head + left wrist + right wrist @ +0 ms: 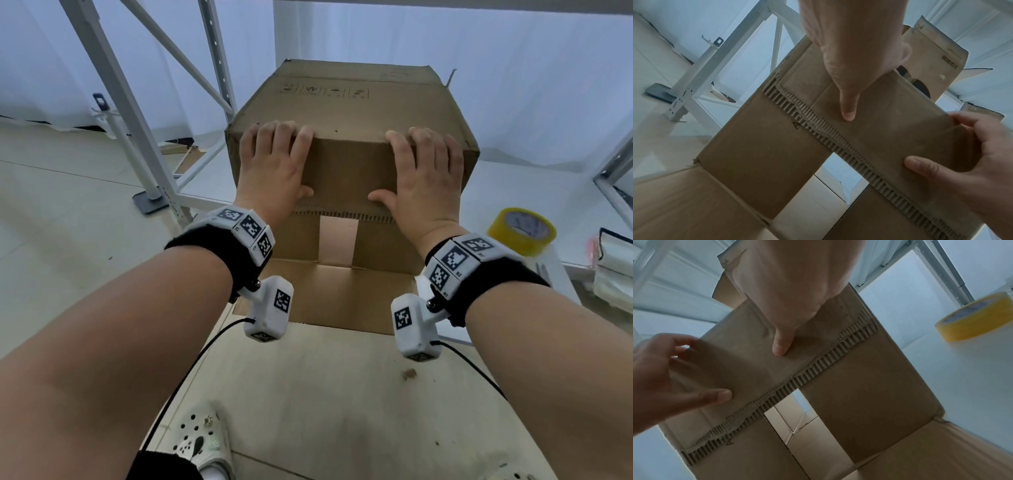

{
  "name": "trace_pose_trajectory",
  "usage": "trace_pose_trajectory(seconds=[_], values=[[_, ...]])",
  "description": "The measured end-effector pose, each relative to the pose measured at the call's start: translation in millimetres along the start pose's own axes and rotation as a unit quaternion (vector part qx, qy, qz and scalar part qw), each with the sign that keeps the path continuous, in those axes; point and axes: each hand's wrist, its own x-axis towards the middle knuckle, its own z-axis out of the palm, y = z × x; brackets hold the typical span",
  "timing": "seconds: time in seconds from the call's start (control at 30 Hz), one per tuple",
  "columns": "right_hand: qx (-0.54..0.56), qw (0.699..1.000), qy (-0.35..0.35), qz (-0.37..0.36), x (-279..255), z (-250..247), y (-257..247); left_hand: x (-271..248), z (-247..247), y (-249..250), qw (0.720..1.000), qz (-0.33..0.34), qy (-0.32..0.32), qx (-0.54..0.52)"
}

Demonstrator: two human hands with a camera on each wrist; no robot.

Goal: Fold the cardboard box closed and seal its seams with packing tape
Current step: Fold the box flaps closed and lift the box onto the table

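At far left, white metal shelving frame [144, 113], its diagonal braces and a post on a dark foot plate, stands on the pale floor. Next, left hand [274, 164]: laid flat on a folded flap of the cardboard box [346, 113], fingers wrapped over the flap's far fold, thumb [849, 105] pressed on the flap's near face just above its corrugated raw edge. The hand grips the flap between fingers and thumb, holding nothing else. Centre: the box, brown, on the white shelf surface in front of the person, one long flap folded over the opening, two short flaps beneath it with a gap between them, the near long flap [329, 294] hanging open toward the person. Then right hand [424, 174]: mirror position on the same flap, fingers over the fold, thumb [781, 344] pressed near the raw edge, likewise clasping only the flap. Far right: roll of yellow packing tape [522, 231], lying flat on the white surface, apart from the box. Below, at the person's feet: a white perforated clog [202, 442].
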Motion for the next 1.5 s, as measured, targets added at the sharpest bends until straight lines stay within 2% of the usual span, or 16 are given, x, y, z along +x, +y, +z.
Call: trace_pose_trajectory(seconds=[0.23,0.37,0.47,0.53,0.6,0.7,0.77,0.83,1.0,1.17,1.23,1.33,1.4,1.5], values=[[-0.053,0.998,-0.041,0.005,-3.1,-8.0,-10.9,-14.7,-1.7,7.6,0.997,-0.034,0.013,-0.069],[-0.082,0.993,-0.079,0.025,-8.9,-12.1,-24.6,-31.8,-6.7,9.3,0.987,-0.080,-0.015,-0.135],[-0.090,0.991,-0.095,0.041,-17.4,-9.4,-31.5,-59.3,-3.7,-1.2,0.977,-0.134,-0.077,-0.150],[-0.095,0.989,-0.098,0.048,-24.9,-5.1,-34.1,-82.4,3.6,-13.1,0.958,-0.193,-0.136,-0.164],[-0.106,0.988,-0.098,0.049,-28.5,-3.2,-33.6,-101.6,11.3,-19.6,0.923,-0.255,-0.201,-0.205],[-0.102,0.989,-0.102,0.044,-26.1,-5.1,-34.2,-123.9,20.5,-14.4,0.869,-0.292,-0.308,-0.254],[-0.097,0.989,-0.103,0.048,-22.3,-7.6,-36.3,-128.6,27.1,-7.7,0.844,-0.312,-0.344,-0.270],[-0.099,0.989,-0.098,0.054,-22.5,-7.5,-39.2,-129.2,34.0,-3.1,0.830,-0.330,-0.360,-0.270],[-0.112,0.987,-0.096,0.058,-23.5,-4.2,-37.4,-124.4,46.4,-2.2,0.827,-0.343,-0.379,-0.235],[-0.127,0.986,-0.099,0.050,-24.8,-5.8,-35.2,-123.2,48.4,-10.9,0.794,-0.363,-0.437,-0.218],[-0.136,0.985,-0.100,0.043,-25.1,-6.4,-34.9,-121.7,46.5,-15.3,0.793,-0.365,-0.436,-0.220],[-0.138,0.984,-0.105,0.038,-24.6,-7.9,-33.7,-117.5,42.2,-20.3,0.796,-0.382,-0.388,-0.264],[-0.136,0.984,-0.105,0.040,-24.9,-9.1,-33.1,-114.4,42.1,-25.1,0.788,-0.406,-0.332,-0.321],[-0.129,0.985,-0.106,0.040,-25.3,-11.3,-33.1,-110.3,38.6,-31.4,0.761,-0.427,-0.268,-0.408]])
